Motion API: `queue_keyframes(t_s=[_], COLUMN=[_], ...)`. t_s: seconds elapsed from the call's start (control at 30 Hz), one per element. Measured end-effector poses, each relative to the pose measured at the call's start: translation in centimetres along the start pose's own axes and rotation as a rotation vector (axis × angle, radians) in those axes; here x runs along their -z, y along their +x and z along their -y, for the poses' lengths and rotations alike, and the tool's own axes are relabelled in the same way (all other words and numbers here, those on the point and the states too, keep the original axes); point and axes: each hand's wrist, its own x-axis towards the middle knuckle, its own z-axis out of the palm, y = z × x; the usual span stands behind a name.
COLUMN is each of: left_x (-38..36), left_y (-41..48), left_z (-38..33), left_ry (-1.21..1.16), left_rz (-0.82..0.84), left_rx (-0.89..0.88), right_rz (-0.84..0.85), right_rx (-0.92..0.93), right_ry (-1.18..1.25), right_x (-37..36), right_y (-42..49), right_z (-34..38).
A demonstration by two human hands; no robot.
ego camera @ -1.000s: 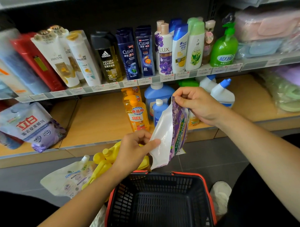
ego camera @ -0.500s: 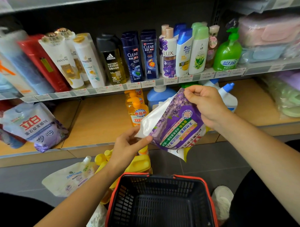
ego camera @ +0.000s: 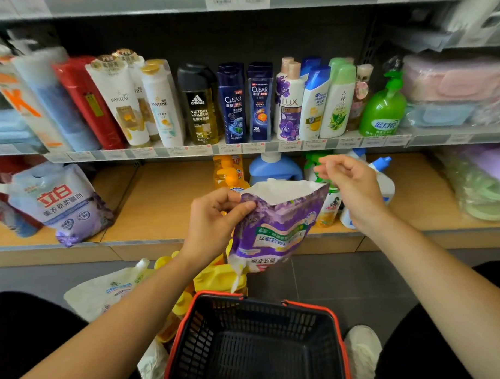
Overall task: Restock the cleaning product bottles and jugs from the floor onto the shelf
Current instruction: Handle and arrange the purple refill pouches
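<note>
My left hand (ego camera: 213, 219) grips a purple refill pouch (ego camera: 273, 230) by its left edge and holds it upside down, spout pointing at the floor, in front of the wooden bottom shelf (ego camera: 163, 203). My right hand (ego camera: 348, 184) hovers just right of the pouch's white base, fingers apart, holding nothing. Yellow jugs (ego camera: 211, 276) and a white-and-green pouch (ego camera: 109, 292) lie on the floor below. On the shelf stand orange pump bottles (ego camera: 229, 173), a blue jug (ego camera: 275, 167) and white bottles with blue caps (ego camera: 383, 180).
A black basket with a red rim (ego camera: 263, 345) sits empty at my knees. Another lavender pouch (ego camera: 58, 202) lies at the shelf's left. The shelf above (ego camera: 244, 149) carries shampoo bottles and a green pump bottle (ego camera: 383, 109). Bare wood shows between the lavender pouch and the orange bottles.
The right hand has let go of the purple pouch and opened. The left hand now holds it alone, and the pouch has swung to hang spout-down.
</note>
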Motion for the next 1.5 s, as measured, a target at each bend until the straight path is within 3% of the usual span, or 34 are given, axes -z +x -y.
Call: queue_keyframes(t_s=[0.1, 0.2, 0.5, 0.6, 0.73, 0.87, 1.03, 1.2, 1.37, 1.5], left_x=[0.0, 0.9, 3.1, 4.0, 5.6, 6.1, 5.6, 4.8, 4.7, 6.4], left_y=[0.3, 0.5, 0.1, -0.2, -0.9, -1.9, -2.4, -2.0, -2.0, -1.2], left_z=[-0.7, -1.2, -1.4, 0.0, 3.6, 6.0, 8.0, 8.7, 9.4, 8.9], left_ry=[0.093, 0.167, -0.026, -0.024, 0.158, 0.127, 0.014, -0.126, -0.069, 0.002], left_rz=[0.024, 0.026, 0.003, 0.096, 0.268, 0.382, 0.282, 0.147, 0.028, -0.081], left_rx=[-0.049, -0.059, 0.06, 0.119, 0.343, 0.482, 0.513, 0.489, 0.491, 0.478], right_rz=[0.296, 0.427, 0.307, 0.26, 0.217, 0.131, -0.013, -0.048, -0.02, -0.022], right_rx=[0.229, 0.38, 0.4, 0.412, 0.384, 0.33, 0.235, 0.142, 0.074, 0.142], right_ry=[-0.22, -0.393, -0.304, -0.307, -0.293, -0.224, -0.069, 0.091, 0.047, -0.081], right_x=[-1.0, -3.4, -6.9, -6.9, -6.0, -4.2, -3.1, -3.3, -3.7, -4.8], right_y=[-1.6, -3.8, -4.5, -3.9, -2.9, -1.6, -0.7, -0.2, 0.0, 0.3], right_z=[1.1, 0.4, -0.5, 0.0, 0.4, 0.9, 1.5, 0.8, 0.2, 0.1])
